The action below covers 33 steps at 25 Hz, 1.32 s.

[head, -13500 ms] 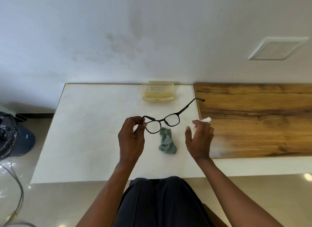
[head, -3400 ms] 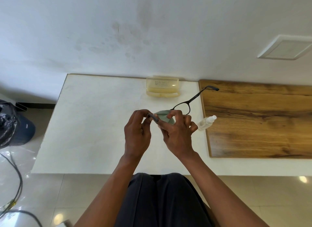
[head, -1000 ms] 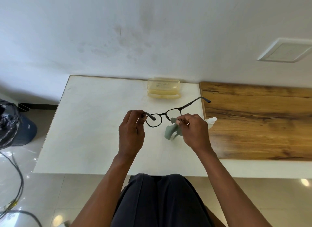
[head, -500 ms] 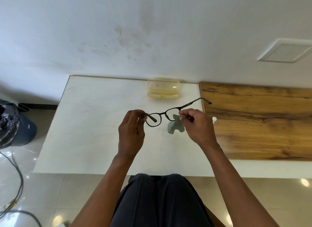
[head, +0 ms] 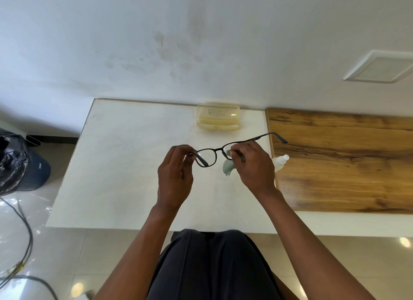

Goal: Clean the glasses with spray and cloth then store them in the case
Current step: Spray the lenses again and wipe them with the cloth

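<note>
I hold black-framed glasses (head: 218,151) in the air over the white table (head: 125,165), temples open. My left hand (head: 175,176) pinches the frame's left end. My right hand (head: 253,165) pinches a grey-green cloth (head: 228,166) around the right lens, and the cloth's tail hangs below my fingers. The small clear spray bottle (head: 280,161) lies on the table behind my right hand, partly hidden. The translucent yellow case (head: 218,118) lies at the table's far edge against the wall; I cannot tell if its lid is open.
A wooden board (head: 344,161) covers the table's right side. A black bin bag and blue bin (head: 20,163) stand on the floor at left, with cables (head: 24,239) trailing near them. My dark-trousered lap (head: 212,266) is below the table's front edge.
My right hand with the cloth has moved up onto the right lens, after hanging just below the frame a second ago. The left hand's grip is unchanged.
</note>
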{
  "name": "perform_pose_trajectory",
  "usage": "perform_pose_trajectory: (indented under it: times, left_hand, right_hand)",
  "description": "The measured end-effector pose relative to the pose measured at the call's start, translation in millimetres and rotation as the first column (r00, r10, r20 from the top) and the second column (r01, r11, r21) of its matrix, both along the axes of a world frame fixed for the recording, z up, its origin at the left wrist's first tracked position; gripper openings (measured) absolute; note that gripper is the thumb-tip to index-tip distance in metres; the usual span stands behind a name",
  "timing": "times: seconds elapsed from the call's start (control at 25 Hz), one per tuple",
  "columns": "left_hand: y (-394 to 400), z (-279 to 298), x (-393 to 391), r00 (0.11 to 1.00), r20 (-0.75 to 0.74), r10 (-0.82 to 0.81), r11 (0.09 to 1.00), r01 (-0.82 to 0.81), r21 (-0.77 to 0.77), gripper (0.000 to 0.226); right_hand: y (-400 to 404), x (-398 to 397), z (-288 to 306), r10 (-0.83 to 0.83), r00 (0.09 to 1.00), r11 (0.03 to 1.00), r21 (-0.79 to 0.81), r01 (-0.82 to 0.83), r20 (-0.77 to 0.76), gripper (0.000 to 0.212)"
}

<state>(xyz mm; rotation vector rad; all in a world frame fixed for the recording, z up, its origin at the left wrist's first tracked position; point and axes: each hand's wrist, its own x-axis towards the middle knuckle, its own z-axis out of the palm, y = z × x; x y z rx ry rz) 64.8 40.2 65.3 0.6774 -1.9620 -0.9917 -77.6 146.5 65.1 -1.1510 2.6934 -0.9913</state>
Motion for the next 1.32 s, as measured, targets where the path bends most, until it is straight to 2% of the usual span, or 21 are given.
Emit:
perform_pose_trajectory:
  times: [0.12, 0.2, 0.36, 0.48, 0.56, 0.64, 0.88, 1.12, 1.32]
  left_hand:
    - [1, -1, 1, 1.0, 0.001, 0.002, 1.0, -0.002, 0.008, 0.014]
    - [2, -1, 0, 1.0, -0.004, 0.005, 1.0, -0.005, 0.012, 0.015]
    - [1, -3, 0, 1.0, -0.001, 0.019, 1.0, -0.019, 0.006, 0.016]
    - [0, -3, 1, 0.999, 0.004, 0.033, 0.999, -0.033, -0.01, 0.026]
    - [1, -3, 1, 0.999, 0.007, 0.036, 0.999, -0.036, -0.026, 0.029]
    - [1, -2, 1, 0.999, 0.009, 0.038, 0.999, -0.038, -0.025, 0.032]
    - [3, -1, -1, 1.0, 0.008, 0.026, 0.999, -0.026, -0.021, 0.04]
    - [3, -2, -1, 0.999, 0.007, 0.042, 0.999, -0.042, -0.027, 0.04]
    - [4, -3, 2, 0.999, 0.015, 0.033, 0.999, -0.033, -0.016, 0.039]
  right_hand:
    - [-2, 1, -6, -0.054, 0.995, 0.998, -0.029, 0.052, -0.087, 0.005]
    - [0, 2, -9, -0.066, 0.981, 0.998, -0.036, 0.061, -0.18, 0.008]
    - [5, 0, -16, -0.015, 0.93, 1.0, -0.014, 0.011, -0.367, 0.023]
    - [11, 1, -21, 0.019, 0.897, 1.0, 0.002, -0.02, -0.442, 0.031]
    - [15, 4, -25, 0.032, 0.877, 0.997, 0.08, 0.007, -0.479, 0.046]
    - [17, 6, -28, 0.021, 0.848, 0.99, 0.128, 0.055, -0.529, 0.052]
    - [10, 4, -37, -0.082, 0.724, 0.986, 0.05, 0.16, -0.685, 0.032]
    - [10, 4, -37, -0.064, 0.761, 0.998, -0.047, 0.044, -0.646, 0.018]
    - [15, 1, -39, -0.116, 0.668, 0.993, -0.079, 0.085, -0.735, 0.008]
